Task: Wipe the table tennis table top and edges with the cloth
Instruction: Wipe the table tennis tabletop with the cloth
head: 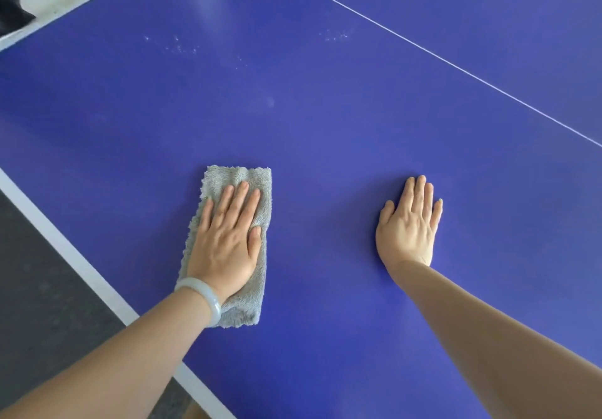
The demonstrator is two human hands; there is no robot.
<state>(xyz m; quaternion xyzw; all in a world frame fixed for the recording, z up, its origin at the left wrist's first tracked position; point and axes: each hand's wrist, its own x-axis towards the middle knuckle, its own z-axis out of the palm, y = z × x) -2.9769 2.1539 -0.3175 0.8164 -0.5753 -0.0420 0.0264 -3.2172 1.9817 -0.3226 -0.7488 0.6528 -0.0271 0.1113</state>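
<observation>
Standing here, I can read no word, label, brand or number anywhere. The only markings are plain white paint on the blue bench (325,125): a thin line (423,49) running across its top and a broad stripe (81,265) along its near edge.

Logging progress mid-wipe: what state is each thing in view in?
table: white specks on the far part
cloth: folded, flat on the table
left hand: flat, fingers straight, pressing the cloth
right hand: flat, palm down on bare table
bangle: on the left wrist
</observation>
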